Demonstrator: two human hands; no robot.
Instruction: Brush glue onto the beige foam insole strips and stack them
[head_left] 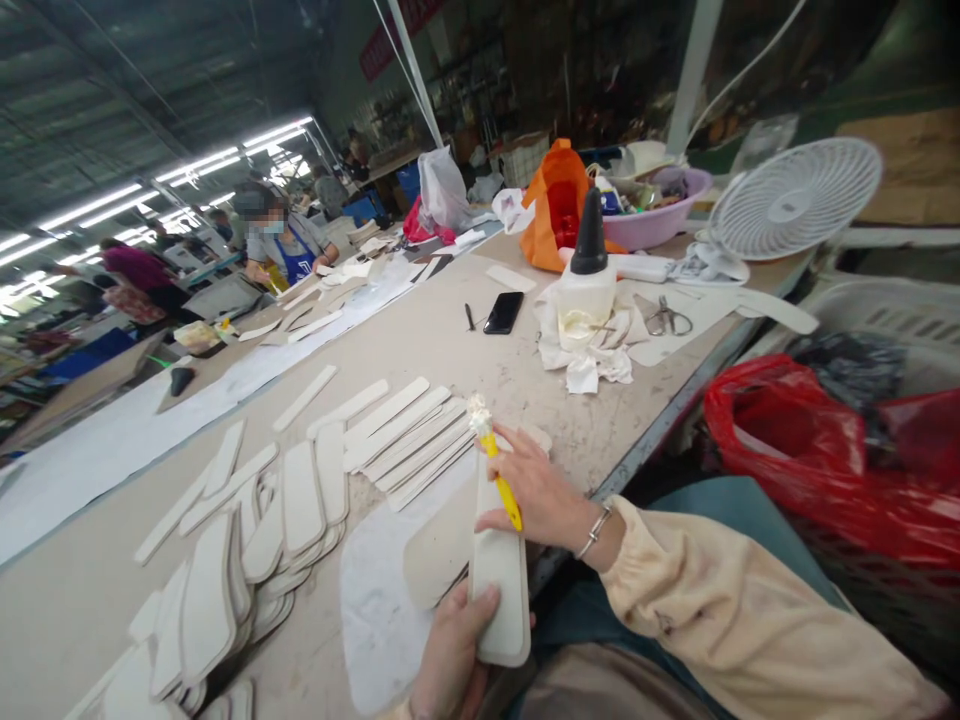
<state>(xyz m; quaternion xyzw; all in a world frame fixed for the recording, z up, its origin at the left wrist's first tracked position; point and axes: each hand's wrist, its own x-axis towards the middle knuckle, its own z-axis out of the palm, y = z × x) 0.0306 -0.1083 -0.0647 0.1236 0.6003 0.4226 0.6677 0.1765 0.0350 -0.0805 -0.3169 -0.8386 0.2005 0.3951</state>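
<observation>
the held pale strip [511, 622] looks smooth and matt; the brush handle [510, 503] is glossy plastic. the bench [431, 330] is matt and scuffed, the phone [503, 313] glossy, the red bag [817, 480] crinkled shiny plastic, the sleeve [735, 600] matt cloth, the bracelet [595, 532] polished metal.

Tube lights [90, 208] below dark ceiling [112, 100]

right fingers [517, 449] hold a yellow-handled brush [508, 497], left fingers [478, 608] a pale panel [502, 574].
</observation>
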